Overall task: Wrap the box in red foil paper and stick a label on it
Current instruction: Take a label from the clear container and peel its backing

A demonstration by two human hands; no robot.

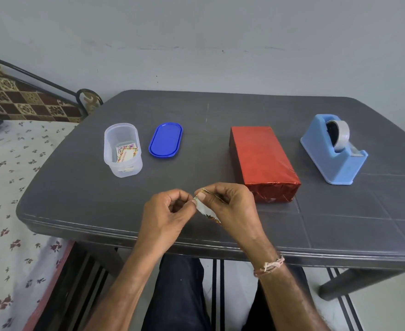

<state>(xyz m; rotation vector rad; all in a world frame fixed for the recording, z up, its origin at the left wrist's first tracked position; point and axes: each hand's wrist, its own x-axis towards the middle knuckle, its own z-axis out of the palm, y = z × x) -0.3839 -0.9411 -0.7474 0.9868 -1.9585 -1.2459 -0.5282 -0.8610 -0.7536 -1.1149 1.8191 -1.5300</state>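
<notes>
**Label backing coming off; the box is wrapped and waiting**

Far left on the table (82,187) stands the clear tub (122,150), open, with more printed labels lying in its bottom; its blue lid (165,140) lies just beside it. Neither needs you now.

Your left hand (166,211) has thumb and forefinger closed on the upper corner of the label (206,209). Your right hand (230,204) pinches that same end from the other side, fingers shut on it, and the rest of the label hangs down between your hands above the table's near edge. This looks like the peel: separating sticker from backing.

The box (263,161), fully covered in red foil, lies just to the right of your right hand, long side running away from you. The tape dispenser (332,151) sits further right, well apart.

Next, get a clean corner free, strip the backing without curling the adhesive onto itself, then carry the label over the box's broad top face and press it flat.
</notes>
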